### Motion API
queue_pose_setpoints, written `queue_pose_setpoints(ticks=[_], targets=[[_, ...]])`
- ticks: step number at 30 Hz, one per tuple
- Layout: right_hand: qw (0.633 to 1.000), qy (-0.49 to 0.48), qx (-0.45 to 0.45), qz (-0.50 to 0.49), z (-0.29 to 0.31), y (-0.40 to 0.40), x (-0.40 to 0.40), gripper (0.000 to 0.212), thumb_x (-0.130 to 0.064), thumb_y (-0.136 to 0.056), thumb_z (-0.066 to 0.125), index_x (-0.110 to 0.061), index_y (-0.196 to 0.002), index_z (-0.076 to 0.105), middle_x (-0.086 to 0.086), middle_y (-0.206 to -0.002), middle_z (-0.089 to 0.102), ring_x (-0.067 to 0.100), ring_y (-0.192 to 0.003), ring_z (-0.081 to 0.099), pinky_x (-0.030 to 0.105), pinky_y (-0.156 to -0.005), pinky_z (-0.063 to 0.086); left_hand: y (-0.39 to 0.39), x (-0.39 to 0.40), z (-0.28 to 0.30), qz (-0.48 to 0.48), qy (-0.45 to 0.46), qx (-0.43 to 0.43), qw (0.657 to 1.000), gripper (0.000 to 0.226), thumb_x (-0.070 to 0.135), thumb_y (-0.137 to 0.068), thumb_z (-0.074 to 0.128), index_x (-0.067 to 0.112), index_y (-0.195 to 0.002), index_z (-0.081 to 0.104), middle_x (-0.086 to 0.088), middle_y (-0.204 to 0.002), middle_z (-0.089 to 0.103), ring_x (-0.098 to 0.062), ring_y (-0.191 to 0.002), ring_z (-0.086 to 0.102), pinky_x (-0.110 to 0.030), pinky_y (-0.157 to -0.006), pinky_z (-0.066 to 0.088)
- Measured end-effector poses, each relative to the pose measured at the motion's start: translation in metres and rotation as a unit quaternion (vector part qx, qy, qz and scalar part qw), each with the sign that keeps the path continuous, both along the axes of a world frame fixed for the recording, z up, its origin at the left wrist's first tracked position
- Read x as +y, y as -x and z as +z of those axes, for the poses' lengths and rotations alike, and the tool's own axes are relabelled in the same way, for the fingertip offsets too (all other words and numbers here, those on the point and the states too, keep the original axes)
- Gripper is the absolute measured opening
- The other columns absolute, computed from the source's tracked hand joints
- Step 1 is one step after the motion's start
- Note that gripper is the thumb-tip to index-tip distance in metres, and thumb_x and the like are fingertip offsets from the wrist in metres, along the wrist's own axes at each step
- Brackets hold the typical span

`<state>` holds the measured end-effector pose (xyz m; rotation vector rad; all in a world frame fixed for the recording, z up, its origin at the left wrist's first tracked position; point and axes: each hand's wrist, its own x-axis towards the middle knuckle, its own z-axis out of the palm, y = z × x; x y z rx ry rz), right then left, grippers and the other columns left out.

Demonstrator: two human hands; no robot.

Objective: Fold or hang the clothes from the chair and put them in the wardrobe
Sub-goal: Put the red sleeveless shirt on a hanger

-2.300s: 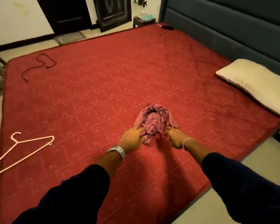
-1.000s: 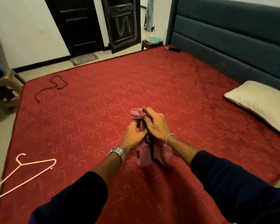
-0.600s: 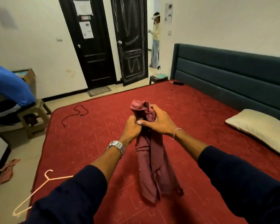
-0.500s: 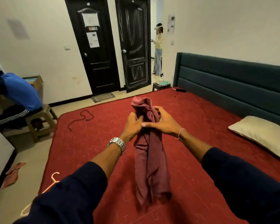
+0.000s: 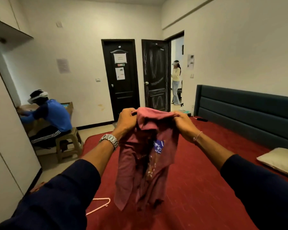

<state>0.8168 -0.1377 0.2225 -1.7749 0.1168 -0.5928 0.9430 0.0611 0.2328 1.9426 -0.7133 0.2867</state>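
Note:
A dusty-pink garment with a small blue print hangs bunched in the air above the red bed cover. My left hand grips its top edge on the left and my right hand grips the top edge on the right, a short stretch of cloth pulled between them. The lower part dangles in loose folds. A pink hanger lies on the cover at the lower left, partly hidden by my left sleeve. White wardrobe panels fill the left edge.
A person in a blue top sits on a plastic stool left of the bed. Another person stands in the open doorway beyond two dark doors. A cream pillow lies against the teal headboard.
The garment went from a crumpled heap on the bed to being lifted in both hands. My hands have moved apart along its top edge and risen, and my view has tilted up.

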Motion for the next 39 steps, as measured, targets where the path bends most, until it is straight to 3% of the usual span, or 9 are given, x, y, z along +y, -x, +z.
queue_pose_setpoints(ticks=[6, 10, 15, 18, 23, 26, 29, 35, 39], targets=[[0.999, 0.028, -0.015, -0.009, 0.028, 0.003, 0.033, 0.005, -0.013, -0.092, 0.065, -0.014, -0.095, 0.069, 0.000, -0.091, 0.069, 0.011, -0.085, 0.062, 0.022, -0.077, 0.051, 0.011, 0.052, 0.038, -0.008, -0.026, -0.032, 0.999, 0.039, 0.024, -0.093, 0.067, 0.015, -0.057, 0.056, -0.002, -0.055, 0.052, -0.006, -0.055, 0.037, -0.025, -0.051, 0.031], [0.983, 0.180, -0.017, -0.018, 0.041, 0.003, 0.050, 0.023, -0.021, -0.080, 0.081, -0.019, -0.102, 0.072, -0.003, -0.091, 0.072, 0.006, -0.083, 0.065, 0.022, -0.079, 0.055, 0.014, 0.068, 0.055, -0.028, -0.002, -0.023, 0.999, 0.046, 0.026, -0.090, 0.074, 0.015, -0.054, 0.047, 0.004, -0.055, 0.043, -0.006, -0.055, 0.035, -0.017, -0.048, 0.028], [0.969, 0.220, -0.112, -0.024, 0.058, -0.003, 0.072, 0.033, -0.004, -0.087, 0.071, -0.021, -0.115, 0.070, 0.003, -0.105, 0.070, 0.007, -0.093, 0.067, 0.028, -0.088, 0.058, 0.024, 0.076, 0.064, -0.102, 0.010, 0.048, 0.994, 0.028, 0.023, -0.098, 0.064, -0.003, -0.093, 0.072, -0.007, -0.074, 0.063, -0.014, -0.068, 0.051, -0.026, -0.059, 0.042], [0.960, 0.242, -0.134, 0.039, 0.064, -0.003, 0.083, 0.045, 0.006, -0.092, 0.059, -0.021, -0.128, 0.062, -0.001, -0.112, 0.067, 0.002, -0.099, 0.065, 0.014, -0.086, 0.053, 0.031, 0.072, 0.068, -0.105, -0.023, 0.060, 0.992, 0.037, 0.026, -0.101, 0.058, 0.001, -0.076, 0.068, -0.004, -0.061, 0.052, -0.009, -0.055, 0.041, -0.021, -0.050, 0.033], [0.964, 0.200, -0.146, 0.098, 0.086, -0.014, 0.085, 0.025, -0.006, -0.094, 0.061, -0.013, -0.116, 0.068, -0.005, -0.107, 0.071, 0.003, -0.096, 0.066, 0.024, -0.088, 0.053, 0.028, 0.073, 0.081, -0.047, -0.096, 0.067, 0.992, 0.046, 0.032, -0.103, 0.050, 0.019, -0.060, 0.041, 0.008, -0.049, 0.038, -0.007, -0.046, 0.031, -0.022, -0.045, 0.024], [0.929, 0.325, -0.134, 0.114, 0.103, -0.012, 0.075, 0.063, -0.017, -0.078, 0.081, -0.027, -0.135, 0.055, -0.016, -0.117, 0.059, -0.002, -0.104, 0.058, 0.019, -0.096, 0.047, 0.029, 0.084, 0.086, -0.092, -0.070, 0.124, 0.985, 0.038, 0.042, -0.107, 0.035, 0.018, -0.104, 0.064, 0.000, -0.089, 0.065, -0.011, -0.079, 0.059, -0.022, -0.070, 0.047], [0.893, 0.426, -0.136, 0.059, 0.106, -0.016, 0.080, 0.100, -0.044, -0.062, 0.093, -0.037, -0.147, 0.043, -0.004, -0.113, 0.046, 0.013, -0.106, 0.047, 0.020, -0.093, 0.039, 0.032, 0.090, 0.089, -0.144, -0.055, 0.140, 0.978, 0.059, 0.061, -0.100, 0.020, 0.032, -0.148, 0.038, 0.003, -0.134, 0.054, -0.013, -0.119, 0.056, -0.032, -0.104, 0.045], [0.909, 0.334, -0.209, 0.138, 0.107, -0.034, 0.100, 0.030, -0.009, -0.084, 0.077, -0.013, -0.113, 0.070, 0.000, -0.104, 0.071, 0.010, -0.099, 0.066, 0.027, -0.086, 0.056, 0.041, 0.085, 0.094, -0.147, -0.113, 0.133, 0.974, 0.056, 0.055, -0.103, 0.020, 0.027, -0.148, 0.038, 0.002, -0.137, 0.050, -0.012, -0.119, 0.050, -0.030, -0.104, 0.038], [0.925, 0.336, -0.174, 0.041, 0.108, -0.043, 0.110, 0.012, -0.023, -0.088, 0.072, -0.011, -0.089, 0.073, 0.005, -0.081, 0.072, 0.023, -0.078, 0.068, 0.049, -0.075, 0.054, 0.034, 0.084, 0.092, -0.176, -0.005, 0.126, 0.976, 0.078, 0.080, -0.084, 0.044, 0.027, -0.141, 0.051, -0.005, -0.142, 0.056, -0.015, -0.121, 0.060, -0.035, -0.108, 0.045]])
